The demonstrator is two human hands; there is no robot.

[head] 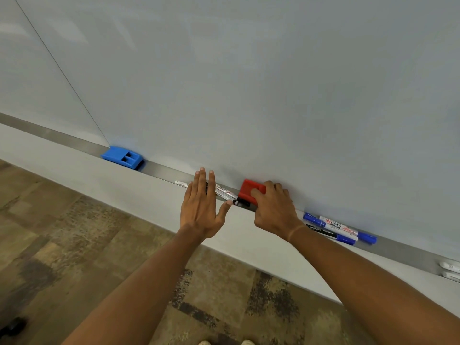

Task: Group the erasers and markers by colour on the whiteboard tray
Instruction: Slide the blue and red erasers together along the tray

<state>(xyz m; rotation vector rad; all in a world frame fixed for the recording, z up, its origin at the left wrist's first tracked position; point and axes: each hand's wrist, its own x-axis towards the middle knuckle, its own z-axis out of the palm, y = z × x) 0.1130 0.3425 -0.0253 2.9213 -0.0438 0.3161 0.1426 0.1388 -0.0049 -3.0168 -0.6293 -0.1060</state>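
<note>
A metal whiteboard tray (161, 170) runs from the left down to the right. My right hand (273, 210) grips a red eraser (249, 190) on the tray, thumb on its top. My left hand (201, 207) hovers flat with straight fingers over a white marker (224, 191) lying just left of the eraser; a black marker tip (240, 202) shows below the eraser. A blue eraser (123, 157) sits far to the left on the tray. To the right lie two blue-capped markers (348, 231) and a black marker (321, 231), bunched together.
The whiteboard (249, 83) rises directly behind the tray. Two white objects (450, 270) lie on the tray at the far right edge. Below the tray is a pale wall band, then patterned floor (74, 245) with my shoe tips at the bottom.
</note>
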